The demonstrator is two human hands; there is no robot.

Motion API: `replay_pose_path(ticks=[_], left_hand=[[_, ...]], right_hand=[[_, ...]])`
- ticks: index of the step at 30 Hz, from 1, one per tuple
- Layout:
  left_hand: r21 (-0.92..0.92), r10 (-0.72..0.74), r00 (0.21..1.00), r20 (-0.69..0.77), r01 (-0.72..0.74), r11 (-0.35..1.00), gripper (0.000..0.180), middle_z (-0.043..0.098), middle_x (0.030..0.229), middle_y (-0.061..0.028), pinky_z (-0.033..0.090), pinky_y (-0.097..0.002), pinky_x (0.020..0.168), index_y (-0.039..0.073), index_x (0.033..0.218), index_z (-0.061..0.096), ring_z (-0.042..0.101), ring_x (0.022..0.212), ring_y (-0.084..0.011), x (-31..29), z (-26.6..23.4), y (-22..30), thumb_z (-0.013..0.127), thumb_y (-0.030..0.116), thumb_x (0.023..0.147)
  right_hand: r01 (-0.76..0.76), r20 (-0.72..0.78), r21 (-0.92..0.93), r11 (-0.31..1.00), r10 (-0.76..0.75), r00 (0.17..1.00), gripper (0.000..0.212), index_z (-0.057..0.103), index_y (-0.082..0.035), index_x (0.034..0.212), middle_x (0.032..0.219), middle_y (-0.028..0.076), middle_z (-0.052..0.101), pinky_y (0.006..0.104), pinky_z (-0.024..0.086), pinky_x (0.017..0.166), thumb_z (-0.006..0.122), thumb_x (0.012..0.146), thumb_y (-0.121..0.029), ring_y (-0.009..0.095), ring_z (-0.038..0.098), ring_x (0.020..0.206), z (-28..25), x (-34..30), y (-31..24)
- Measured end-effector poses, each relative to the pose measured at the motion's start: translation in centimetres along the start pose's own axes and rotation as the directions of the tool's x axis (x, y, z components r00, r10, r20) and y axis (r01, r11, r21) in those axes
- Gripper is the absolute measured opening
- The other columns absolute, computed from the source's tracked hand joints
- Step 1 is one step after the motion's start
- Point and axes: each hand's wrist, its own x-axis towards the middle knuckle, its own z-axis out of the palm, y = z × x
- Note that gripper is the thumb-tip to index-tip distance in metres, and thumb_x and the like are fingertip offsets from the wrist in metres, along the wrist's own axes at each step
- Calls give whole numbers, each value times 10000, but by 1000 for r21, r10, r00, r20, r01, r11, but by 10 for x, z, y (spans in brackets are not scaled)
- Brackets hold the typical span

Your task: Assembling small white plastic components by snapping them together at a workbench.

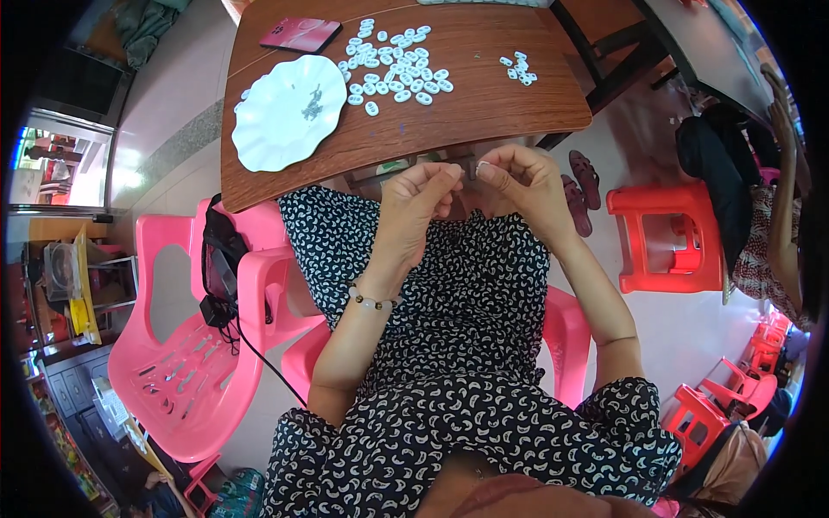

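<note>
My left hand (414, 203) and my right hand (528, 186) are raised over my lap, just off the table's near edge. Both have thumb and index finger pinched, the fingertips a short gap apart. Whatever they hold is too small to make out; a whitish spot at the right fingertips could be a nail or a tiny piece. On the brown wooden table (466, 112) lie many white oval pieces (401, 73) with small dark marks like holes. Left of them, a white scalloped plate (268, 125) bears a heap of tiny grey bits (313, 103). Smaller white pieces (520, 69) lie at the right.
A pink-red flat case (300, 34) lies behind the plate. Left of me stands a pink plastic chair (186, 380) with a black bag (223, 246) and cable. At the right are a red stool (665, 237), dark red sandals (580, 194) and another person's arm (784, 207).
</note>
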Motion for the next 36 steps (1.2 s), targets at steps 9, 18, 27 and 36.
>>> replay_pose_path(ticks=[9,18,27,36], left_hand=[[10,-6,1000,-9,6,1000,187,629,769,23,387,-160,568,40,923,669,489,621,-18,0,3,-3,672,219,871],[-12,-20,1000,5,20,1000,194,635,775,20,386,-159,566,41,941,672,488,622,-15,1,7,-4,668,222,872],[48,39,999,27,-41,998,206,642,783,12,377,-152,562,25,955,674,478,622,-12,-1,8,-2,661,219,888],[98,70,997,26,-72,993,228,645,779,6,369,-156,552,6,968,669,467,611,-16,-1,11,-3,673,217,883]], right_hand=[[-108,-7,128,986,109,994,144,650,-11,970,883,-4,648,192,454,737,679,863,-103,44,582,826,-2,-4,-7],[-136,0,162,977,138,990,170,658,-17,992,867,-4,647,192,439,695,683,862,-124,46,575,782,-9,-7,-7],[-53,-24,-2,999,53,998,160,674,12,896,772,-2,634,191,455,621,663,878,-147,46,579,686,-1,-10,-16],[64,-50,-154,986,-73,996,144,650,14,828,682,1,617,192,457,511,638,889,-116,52,575,554,-1,-9,-13]])
